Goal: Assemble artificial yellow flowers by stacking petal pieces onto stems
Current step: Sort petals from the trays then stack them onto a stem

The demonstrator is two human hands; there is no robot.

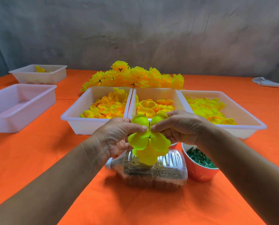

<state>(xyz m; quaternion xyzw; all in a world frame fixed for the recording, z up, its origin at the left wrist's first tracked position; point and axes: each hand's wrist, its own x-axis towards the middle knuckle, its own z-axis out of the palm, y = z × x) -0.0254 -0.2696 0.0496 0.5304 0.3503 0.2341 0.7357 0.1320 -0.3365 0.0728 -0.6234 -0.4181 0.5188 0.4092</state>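
Two bare hands are meeting at the middle of the view, both pinching a yellow-green petal piece [149,142] at its centre. The left hand [119,137] is pinching the left side with thumb and fingertips; the right hand [179,129] is pinching the right side the same way. A thin dark stem [149,125] is poking up through the petal's centre hole, between the two sets of fingertips. More yellow petals are hanging just below on the same stem, and they are hiding where its lower end is going.

Directly under the hands, a clear plastic bottle [151,171] is lying on its side, partly filled with brown sandy grains, its white cap pointing left. Just to its right, an orange cup [200,169] is holding small green pieces; its printed pattern is too small to read.

Behind the hands, three white trays [80,122] are sitting side by side, each holding loose yellow petal pieces. Beyond them, a heap of finished yellow flowers [133,77] is lying on the orange tablecloth [38,156]. Two more white trays [21,104] are standing at the far left. No readable writing is showing anywhere.
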